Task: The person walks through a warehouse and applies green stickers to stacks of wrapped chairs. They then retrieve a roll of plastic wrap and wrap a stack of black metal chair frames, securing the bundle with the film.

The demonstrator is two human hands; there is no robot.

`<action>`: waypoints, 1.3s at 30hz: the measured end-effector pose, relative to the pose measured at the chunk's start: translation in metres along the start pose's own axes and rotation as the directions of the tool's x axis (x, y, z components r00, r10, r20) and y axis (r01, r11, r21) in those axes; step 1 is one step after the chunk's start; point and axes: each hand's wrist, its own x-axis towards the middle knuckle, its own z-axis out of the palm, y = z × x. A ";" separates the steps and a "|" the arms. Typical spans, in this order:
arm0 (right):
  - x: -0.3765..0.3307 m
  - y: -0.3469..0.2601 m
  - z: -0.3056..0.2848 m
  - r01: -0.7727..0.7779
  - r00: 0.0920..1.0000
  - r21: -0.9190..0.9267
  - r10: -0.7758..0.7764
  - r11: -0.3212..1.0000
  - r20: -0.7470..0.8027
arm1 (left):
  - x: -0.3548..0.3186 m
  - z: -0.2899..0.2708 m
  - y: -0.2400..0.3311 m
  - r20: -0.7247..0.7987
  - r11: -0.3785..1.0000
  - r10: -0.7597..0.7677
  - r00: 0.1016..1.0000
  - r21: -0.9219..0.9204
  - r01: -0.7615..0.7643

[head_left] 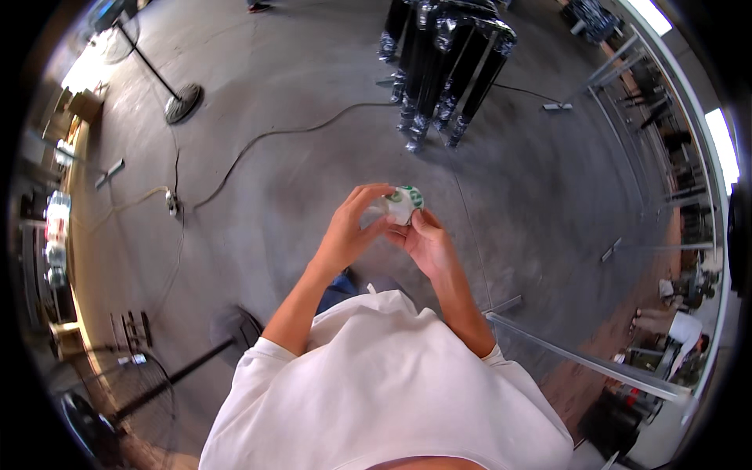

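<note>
Both hands meet in front of my chest around a small, roundish white thing with green print (405, 202). I cannot make out its exact kind; a pale, see-through part shows at its left side. My left hand (356, 218) is curled about its left side, fingers over the top and thumb below. My right hand (427, 240) grips its lower right edge with the thumb on the near face. The other right fingers are partly hidden behind it.
Ahead stands a bundle of black posts (439, 70) wrapped in shiny film. A cable (258, 139) crosses the grey floor to a power strip (173, 204). Standing fans (183, 103) are at the left. A metal frame (587, 359) lies right; another person (683, 333) is far right.
</note>
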 end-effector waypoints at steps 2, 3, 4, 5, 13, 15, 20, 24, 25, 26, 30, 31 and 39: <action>0.028 -0.013 0.003 0.024 0.999 -0.080 -0.026 0.997 -0.031 | 0.036 0.000 -0.006 -0.027 0.994 -0.077 0.997 -0.077 0.075; 0.041 -0.018 0.000 0.044 0.999 -0.141 -0.046 0.989 -0.015 | 0.051 0.003 -0.011 -0.067 0.990 -0.102 0.993 -0.103 0.095; 0.053 -0.023 -0.003 0.031 0.997 -0.207 -0.043 0.978 -0.057 | 0.067 0.003 -0.014 -0.081 0.994 -0.091 0.993 -0.064 0.086; 0.065 -0.028 -0.009 0.012 0.994 -0.272 -0.041 0.962 -0.100 | 0.083 0.003 -0.016 -0.095 0.996 -0.081 0.992 -0.035 0.078; 0.205 -0.115 -0.046 0.037 0.996 -0.468 -0.069 0.883 -0.052 | 0.235 -0.001 -0.043 -0.093 0.943 0.146 0.985 0.313 -0.111; 0.241 -0.142 -0.057 0.068 0.997 -0.498 -0.070 0.865 0.014 | 0.278 -0.001 -0.038 -0.076 0.953 0.112 0.991 0.290 -0.085; 0.309 -0.215 -0.066 0.053 0.998 -0.578 -0.034 0.814 0.043 | 0.365 0.000 -0.045 -0.091 0.990 0.047 0.995 0.134 -0.035; 0.355 -0.241 -0.064 0.178 0.977 -0.554 -0.213 0.813 0.001 | 0.418 0.007 -0.060 -0.184 0.997 -0.033 0.982 0.069 0.046; 0.368 -0.246 -0.065 0.196 0.971 -0.537 -0.241 0.820 -0.012 | 0.429 0.007 -0.065 -0.203 0.997 -0.056 0.978 0.045 0.067; 0.380 -0.250 -0.065 0.215 0.963 -0.519 -0.269 0.827 -0.029 | 0.444 0.007 -0.069 -0.224 0.998 -0.037 0.974 0.040 0.047; 0.427 -0.272 -0.064 0.202 0.951 -0.538 -0.295 0.818 -0.092 | 0.502 -0.011 -0.089 -0.204 0.995 -0.101 0.974 -0.020 0.099; 0.440 -0.279 -0.062 0.215 0.946 -0.554 -0.312 0.804 -0.085 | 0.518 -0.017 -0.093 -0.176 0.988 -0.126 0.976 -0.108 0.108; 0.545 -0.306 -0.058 0.278 0.876 -0.542 -0.441 0.793 -0.195 | 0.661 -0.073 -0.138 0.214 0.912 -0.154 0.965 -0.344 0.222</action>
